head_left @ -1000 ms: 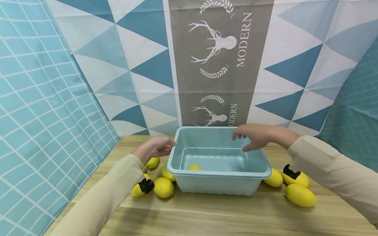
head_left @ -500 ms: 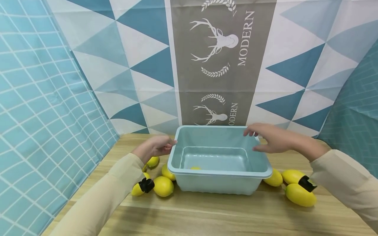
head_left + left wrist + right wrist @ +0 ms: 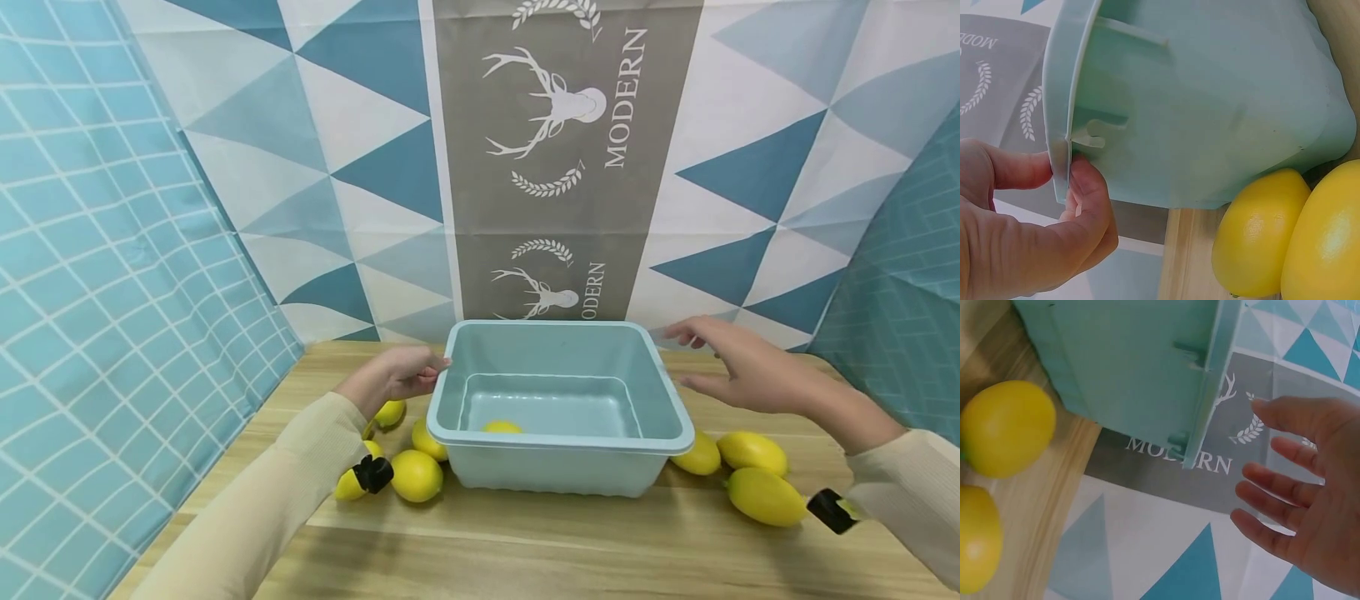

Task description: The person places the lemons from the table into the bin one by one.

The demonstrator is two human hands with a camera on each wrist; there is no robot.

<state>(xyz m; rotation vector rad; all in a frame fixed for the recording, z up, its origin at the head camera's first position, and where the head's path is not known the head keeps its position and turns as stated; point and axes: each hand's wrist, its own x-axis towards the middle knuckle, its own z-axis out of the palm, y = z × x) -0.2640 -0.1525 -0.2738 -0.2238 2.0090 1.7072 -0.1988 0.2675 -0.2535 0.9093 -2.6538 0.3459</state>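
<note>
The left hand (image 3: 399, 371) grips the left rim of a light blue rectangular plastic bin (image 3: 551, 469), thumb on one side of the lip and curled fingers on the other. The right hand (image 3: 753, 368) is released, its fingers loosely extended and apart, near the bin's right rim with a visible gap between them. The bin stands upright on a wood-grain table (image 3: 540, 554), its long side facing the wearer. Inside lies a lemon (image 3: 502, 427) (only its top shows over the front rim). Four left-hand lemons (image 3: 416, 476) cluster beside the bin, one partly hidden by the left sleeve (image 3: 292, 467); three right-hand lemons (image 3: 767, 497) lie close together on the other side. Behind, a geometric backdrop (image 3: 375, 133) carries a gray panel with white deer heads and the word MODERN; a blue grid-patterned cloth (image 3: 112, 250) hangs at the left.
</note>
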